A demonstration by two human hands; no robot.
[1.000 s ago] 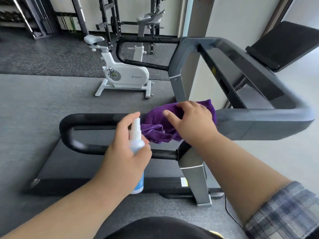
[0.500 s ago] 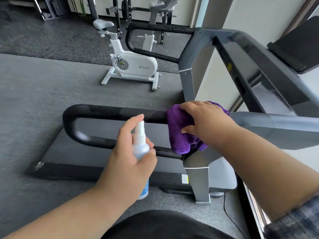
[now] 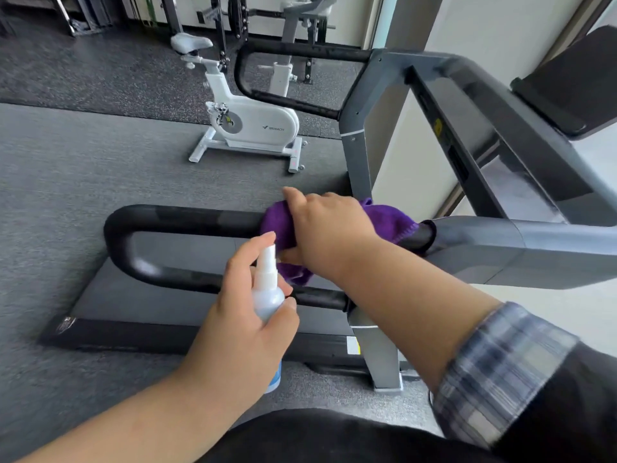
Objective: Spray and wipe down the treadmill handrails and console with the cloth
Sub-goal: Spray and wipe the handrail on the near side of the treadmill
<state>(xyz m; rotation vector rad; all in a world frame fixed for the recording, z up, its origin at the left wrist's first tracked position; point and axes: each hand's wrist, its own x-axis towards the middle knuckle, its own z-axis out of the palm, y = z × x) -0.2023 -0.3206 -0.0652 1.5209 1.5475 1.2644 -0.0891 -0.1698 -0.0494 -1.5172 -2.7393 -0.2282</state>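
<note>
Nearest the camera, the left hand grips a small spray bottle: its fingers curl round the pale body, the thumb lies against the right side, and the forefinger arches over the white nozzle top. The bottle stands upright, just in front of the lower bar of the near handrail.

Beyond it, the right hand presses a purple cloth onto the handrail's upper black bar. The fingers drape over the far side of the cloth and the thumb shows beneath; how tightly they clamp the bar is probably hidden by the hand itself. Cloth bunches out left of the fingers and right toward the grey arm of the treadmill.

Farther off stands a white exercise bike.
</note>
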